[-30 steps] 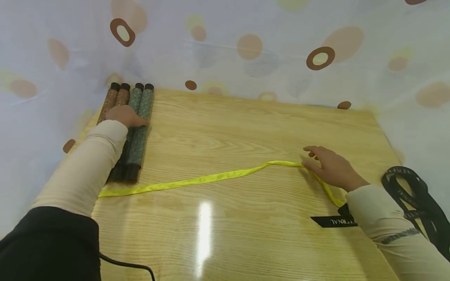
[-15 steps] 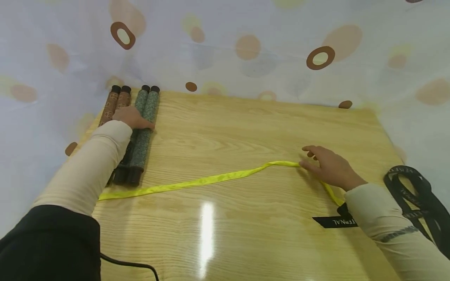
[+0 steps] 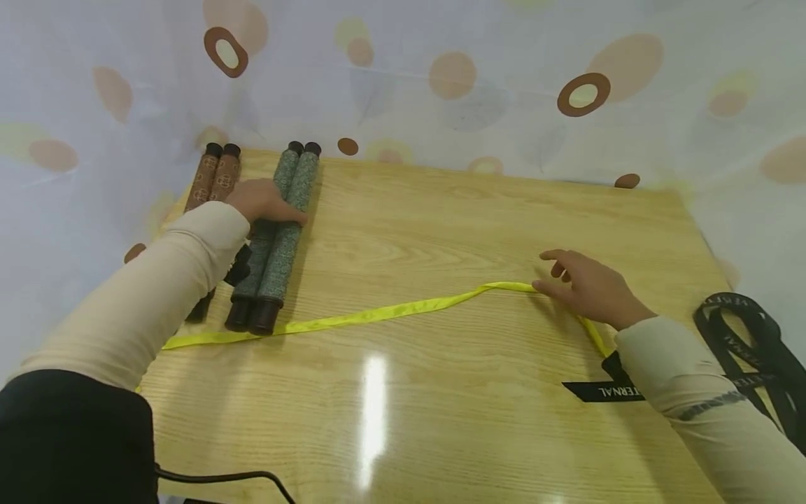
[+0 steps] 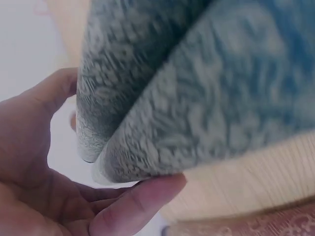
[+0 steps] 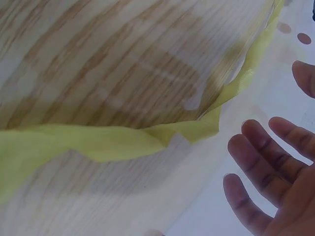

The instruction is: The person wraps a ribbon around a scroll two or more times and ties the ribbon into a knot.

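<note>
Two grey-green patterned scrolls (image 3: 285, 259) with dark knobs lie side by side at the left, their near ends over a yellow ribbon (image 3: 384, 314). My left hand (image 3: 261, 200) grips both together from above. In the left wrist view its thumb and fingers (image 4: 142, 199) reach around the outer sides of the pair. Left of them, partly under my forearm, lie two brown patterned scrolls (image 3: 224, 175). My right hand (image 3: 595, 287) hovers over the ribbon's right part, fingers loosely bent, holding nothing; the right wrist view shows the twisted ribbon (image 5: 108, 142) apart from the fingers.
A black lettered ribbon (image 3: 746, 350) lies looped at the table's right edge, and another black lettered strip (image 3: 598, 391) lies by the right sleeve. A black cable (image 3: 220, 478) crosses the front left. A spotted white cloth (image 3: 403, 77) borders the wooden table (image 3: 453, 420).
My left hand has moved right with the two grey-green scrolls, parting them from the brown pair and bringing their near ends over the yellow ribbon. My right hand has stayed about where it was.
</note>
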Demonstrator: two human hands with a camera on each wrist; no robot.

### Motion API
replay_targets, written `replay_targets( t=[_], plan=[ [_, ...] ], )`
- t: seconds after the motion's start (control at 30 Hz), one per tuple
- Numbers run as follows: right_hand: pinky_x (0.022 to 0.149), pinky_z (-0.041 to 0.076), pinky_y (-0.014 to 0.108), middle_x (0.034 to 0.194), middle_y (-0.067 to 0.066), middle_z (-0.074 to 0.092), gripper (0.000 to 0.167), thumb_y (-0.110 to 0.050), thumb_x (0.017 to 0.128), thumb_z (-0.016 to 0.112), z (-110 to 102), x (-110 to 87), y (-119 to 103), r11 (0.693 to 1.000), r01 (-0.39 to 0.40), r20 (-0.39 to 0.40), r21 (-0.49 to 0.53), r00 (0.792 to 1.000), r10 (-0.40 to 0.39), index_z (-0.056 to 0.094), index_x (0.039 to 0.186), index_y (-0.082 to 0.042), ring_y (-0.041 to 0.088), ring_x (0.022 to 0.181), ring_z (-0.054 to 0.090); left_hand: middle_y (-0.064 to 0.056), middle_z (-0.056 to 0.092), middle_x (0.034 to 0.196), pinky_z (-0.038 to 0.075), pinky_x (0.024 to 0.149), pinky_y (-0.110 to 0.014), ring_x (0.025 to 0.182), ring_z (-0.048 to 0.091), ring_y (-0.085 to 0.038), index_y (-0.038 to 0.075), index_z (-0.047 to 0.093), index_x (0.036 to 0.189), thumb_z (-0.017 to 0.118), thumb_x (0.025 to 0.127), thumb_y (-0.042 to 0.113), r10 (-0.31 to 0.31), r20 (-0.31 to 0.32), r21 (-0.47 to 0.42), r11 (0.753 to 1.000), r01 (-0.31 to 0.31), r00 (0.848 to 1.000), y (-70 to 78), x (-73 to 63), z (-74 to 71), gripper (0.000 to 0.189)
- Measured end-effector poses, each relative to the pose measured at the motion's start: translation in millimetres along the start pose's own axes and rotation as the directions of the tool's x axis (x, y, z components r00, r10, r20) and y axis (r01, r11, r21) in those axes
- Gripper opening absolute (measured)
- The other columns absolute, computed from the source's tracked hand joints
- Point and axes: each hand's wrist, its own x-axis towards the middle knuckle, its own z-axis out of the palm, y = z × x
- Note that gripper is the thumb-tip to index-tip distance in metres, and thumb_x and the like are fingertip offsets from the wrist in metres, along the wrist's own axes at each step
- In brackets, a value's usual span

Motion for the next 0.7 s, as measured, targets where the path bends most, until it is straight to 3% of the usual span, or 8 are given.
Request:
replay_targets(
  t=[0.17, 0.37, 0.5, 0.7],
  plan=[
    [0.083, 0.053, 0.056, 0.121, 0.023, 0.065, 0.065, -0.050, 0.100, 0.054, -1, 4.1, 0, 1.000, 0.001, -0.003, -0.018, 1.000, -0.001, 0.045, 0.146, -0.004, 0.037, 0.107, 0.064, -0.034, 0.060, 0.126, 0.060, 0.059, -0.037, 0.052, 0.067, -0.022, -0.014, 0.052, 0.129, 0.058, 0.090, 0.058, 0.038, 0.086, -0.057, 0.998, -0.033, 0.996, 21.7, -7.6, -1.9, 0.082],
    [0.082, 0.054, 0.056, 0.121, 0.023, 0.065, 0.064, -0.050, 0.101, 0.054, -2, 6.9, -1, 1.000, 0.001, 0.005, -0.019, 1.000, -0.001, 0.047, 0.145, -0.004, 0.036, 0.107, 0.065, -0.029, 0.055, 0.132, 0.062, 0.069, -0.040, 0.063, 0.071, -0.025, -0.010, 0.051, 0.130, 0.056, 0.089, 0.062, 0.040, 0.157, -0.135, 0.991, -0.019, 0.987, 45.5, -20.0, 8.0, 0.082],
    [0.082, 0.054, 0.055, 0.121, 0.023, 0.065, 0.064, -0.050, 0.101, 0.053, -2, 6.7, 0, 1.000, -0.009, 0.013, -0.016, 1.000, 0.009, 0.047, 0.144, -0.004, 0.036, 0.107, 0.065, -0.029, 0.055, 0.126, 0.062, 0.064, -0.038, 0.062, 0.072, -0.027, -0.011, 0.049, 0.128, 0.058, 0.087, 0.065, 0.054, 0.152, -0.185, 0.982, -0.025, 0.987, 66.5, -29.2, 23.7, 0.088],
    [0.077, 0.055, 0.053, 0.119, 0.022, 0.067, 0.062, -0.049, 0.100, 0.056, 0, 7.7, -1, 1.000, -0.012, 0.021, -0.017, 1.000, 0.013, 0.050, 0.142, -0.004, 0.035, 0.103, 0.067, -0.021, 0.061, 0.103, 0.060, 0.054, -0.035, 0.057, 0.071, -0.028, -0.006, 0.054, 0.111, 0.063, 0.082, 0.066, 0.094, 0.115, -0.210, 0.975, -0.068, 0.989, 102.5, -40.9, 49.7, 0.078]
  ],
)
